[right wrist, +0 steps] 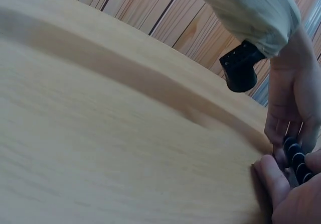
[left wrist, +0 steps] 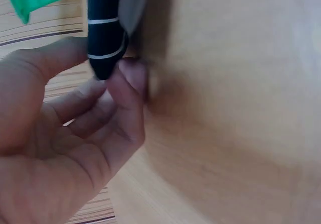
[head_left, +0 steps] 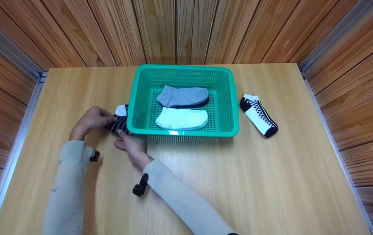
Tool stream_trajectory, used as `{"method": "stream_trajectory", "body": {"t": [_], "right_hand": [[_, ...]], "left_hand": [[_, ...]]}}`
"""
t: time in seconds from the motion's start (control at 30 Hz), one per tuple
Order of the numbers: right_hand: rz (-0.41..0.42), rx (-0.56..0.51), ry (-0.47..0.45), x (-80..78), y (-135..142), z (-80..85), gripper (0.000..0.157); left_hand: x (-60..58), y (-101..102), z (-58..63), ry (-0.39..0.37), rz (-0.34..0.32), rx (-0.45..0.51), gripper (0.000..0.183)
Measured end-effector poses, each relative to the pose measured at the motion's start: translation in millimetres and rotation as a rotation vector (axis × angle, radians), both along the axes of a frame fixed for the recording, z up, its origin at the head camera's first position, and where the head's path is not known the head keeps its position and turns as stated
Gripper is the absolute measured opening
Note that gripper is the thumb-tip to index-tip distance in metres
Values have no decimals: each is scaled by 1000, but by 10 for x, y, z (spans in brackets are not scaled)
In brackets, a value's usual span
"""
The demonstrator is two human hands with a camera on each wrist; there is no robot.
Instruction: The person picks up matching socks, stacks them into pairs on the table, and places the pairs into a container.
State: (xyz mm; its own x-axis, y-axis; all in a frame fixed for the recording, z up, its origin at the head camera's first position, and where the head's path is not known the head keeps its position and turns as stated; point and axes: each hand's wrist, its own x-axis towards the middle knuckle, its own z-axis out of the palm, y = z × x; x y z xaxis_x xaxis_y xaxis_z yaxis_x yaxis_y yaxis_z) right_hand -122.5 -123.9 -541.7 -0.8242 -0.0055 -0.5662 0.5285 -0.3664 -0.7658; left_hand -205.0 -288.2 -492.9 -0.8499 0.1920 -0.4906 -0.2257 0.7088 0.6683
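A black sock with thin white stripes and a white cuff (head_left: 120, 123) is beside the basket's left side, partly hidden by the rim. My left hand (head_left: 92, 119) pinches its left end between thumb and fingers. The left wrist view shows the dark tip of the striped sock (left wrist: 104, 38) at those fingertips. At the near edge of the sock, my right hand (head_left: 133, 145) grips it with the thumb on top; part of this hand lies under the basket's corner in the head view. Both hands are close over the table, seen together around the sock in the right wrist view.
A green plastic basket (head_left: 234, 98) stands mid-table, holding a folded grey pair of socks (head_left: 183, 95) and a white pair (head_left: 182, 118). Right of it lies a black-and-white checked sock (head_left: 259, 115). Wood-panelled walls (head_left: 193, 32) enclose the table (head_left: 238, 182) at the back and sides.
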Motion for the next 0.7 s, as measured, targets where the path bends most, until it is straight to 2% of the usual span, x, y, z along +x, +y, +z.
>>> {"method": "stream_trajectory", "body": {"t": [0.17, 0.27, 0.37, 0.5, 0.6, 0.7], "right_hand": [[106, -62, 34, 14, 117, -24, 36], [119, -103, 18, 18, 186, -35, 36], [93, -134, -15, 36, 251, -29, 35], [114, -160, -35, 96, 378, 8, 47], [184, -168, -30, 179, 501, 54, 58], [269, -157, -27, 290, 635, 114, 58]], "left_hand": [[70, 5, -8, -28, -12, 58, 36], [128, 23, -34, -49, 12, 105, 39], [218, 38, -25, -74, 50, 164, 45], [383, 37, 27, -95, 86, 234, 57], [538, 33, 68, -96, 104, 285, 62], [723, 54, 106, -98, 118, 327, 65]]}}
